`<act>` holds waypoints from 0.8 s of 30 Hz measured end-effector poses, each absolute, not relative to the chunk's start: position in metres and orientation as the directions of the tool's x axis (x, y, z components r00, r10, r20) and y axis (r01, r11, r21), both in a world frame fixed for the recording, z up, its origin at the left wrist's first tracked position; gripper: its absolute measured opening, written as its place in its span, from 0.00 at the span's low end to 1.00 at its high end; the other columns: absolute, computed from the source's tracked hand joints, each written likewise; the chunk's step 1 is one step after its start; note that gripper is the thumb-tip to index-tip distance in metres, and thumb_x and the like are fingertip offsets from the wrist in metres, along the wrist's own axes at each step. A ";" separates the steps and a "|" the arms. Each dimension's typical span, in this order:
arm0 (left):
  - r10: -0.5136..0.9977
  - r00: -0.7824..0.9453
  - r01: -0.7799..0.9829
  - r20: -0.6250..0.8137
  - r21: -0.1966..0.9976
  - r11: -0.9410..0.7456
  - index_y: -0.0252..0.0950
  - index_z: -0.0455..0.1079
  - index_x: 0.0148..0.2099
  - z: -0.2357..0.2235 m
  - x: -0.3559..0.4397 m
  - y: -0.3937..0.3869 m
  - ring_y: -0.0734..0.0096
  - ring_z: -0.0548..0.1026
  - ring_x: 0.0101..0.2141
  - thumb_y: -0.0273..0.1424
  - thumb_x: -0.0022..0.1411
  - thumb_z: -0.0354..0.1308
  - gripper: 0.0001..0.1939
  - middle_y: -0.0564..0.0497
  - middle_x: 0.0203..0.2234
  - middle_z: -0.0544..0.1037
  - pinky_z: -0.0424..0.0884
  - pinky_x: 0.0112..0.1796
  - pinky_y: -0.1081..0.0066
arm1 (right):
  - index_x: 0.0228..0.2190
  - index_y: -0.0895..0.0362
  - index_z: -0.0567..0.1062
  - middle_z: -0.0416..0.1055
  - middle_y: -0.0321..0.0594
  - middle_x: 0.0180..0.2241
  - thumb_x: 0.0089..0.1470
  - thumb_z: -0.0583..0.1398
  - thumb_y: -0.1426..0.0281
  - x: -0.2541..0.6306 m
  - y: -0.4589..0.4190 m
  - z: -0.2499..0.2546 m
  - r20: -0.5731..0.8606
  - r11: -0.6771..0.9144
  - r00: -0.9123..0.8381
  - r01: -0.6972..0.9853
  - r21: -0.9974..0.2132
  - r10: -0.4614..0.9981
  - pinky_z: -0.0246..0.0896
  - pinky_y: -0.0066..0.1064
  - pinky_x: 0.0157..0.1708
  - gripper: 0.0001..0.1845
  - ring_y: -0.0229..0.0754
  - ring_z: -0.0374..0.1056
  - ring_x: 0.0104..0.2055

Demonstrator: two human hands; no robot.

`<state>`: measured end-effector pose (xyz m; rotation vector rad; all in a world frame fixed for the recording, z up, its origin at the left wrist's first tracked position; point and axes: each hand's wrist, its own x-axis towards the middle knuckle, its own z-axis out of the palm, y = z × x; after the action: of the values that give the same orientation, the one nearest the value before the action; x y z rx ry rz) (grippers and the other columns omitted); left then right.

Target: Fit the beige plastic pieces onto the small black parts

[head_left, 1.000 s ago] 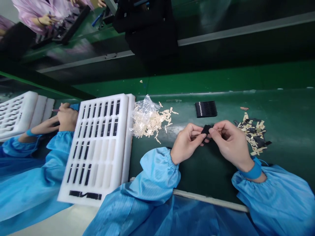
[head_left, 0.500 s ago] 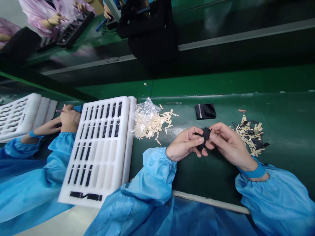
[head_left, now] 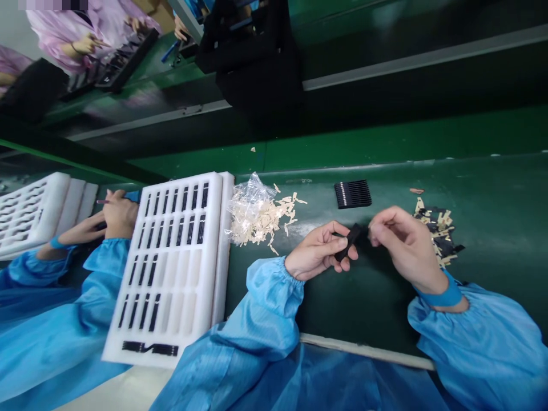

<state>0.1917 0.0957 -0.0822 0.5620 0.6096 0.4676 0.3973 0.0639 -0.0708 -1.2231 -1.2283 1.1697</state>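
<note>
My left hand [head_left: 323,248] is closed on a narrow black strip-like piece [head_left: 349,242], thumb on top, tilted over the bench. Just to its right, my right hand [head_left: 396,240] is pinched, its fingertips apart from that piece. A dark smear shows at those fingertips; what it is I cannot make out. Beyond my hands lies a neat row of black strips [head_left: 353,194] side by side. Right of my right hand is a heap of cream and black scraps [head_left: 440,234], partly hidden behind the hand.
Left of me, a white foam tray [head_left: 171,365] holds black strips in several slots. Beside it lie a clear plastic bag [head_left: 252,191] and a pile of cream tabs [head_left: 263,222]. A co-worker's hands [head_left: 117,214] are at the far left. A raised green ledge [head_left: 385,137] runs behind.
My right hand has drawn back to the right, away from the black piece it was touching. My left hand still holds that piece. The view has shifted slightly.
</note>
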 end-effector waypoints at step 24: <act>0.556 0.747 -0.235 -0.364 0.638 0.733 0.33 0.66 0.47 -0.083 0.192 0.094 0.76 0.79 0.23 0.38 0.62 0.69 0.20 0.50 0.30 0.81 0.73 0.22 0.82 | 0.32 0.56 0.73 0.65 0.31 0.24 0.62 0.65 0.62 0.392 0.061 -0.073 -0.005 -0.010 0.065 0.085 -0.996 0.998 0.57 0.25 0.26 0.12 0.34 0.60 0.24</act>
<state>0.1920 0.0936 -0.0829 0.6018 0.5761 0.4624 0.3925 0.0615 -0.0730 -1.3077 -1.2194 1.1247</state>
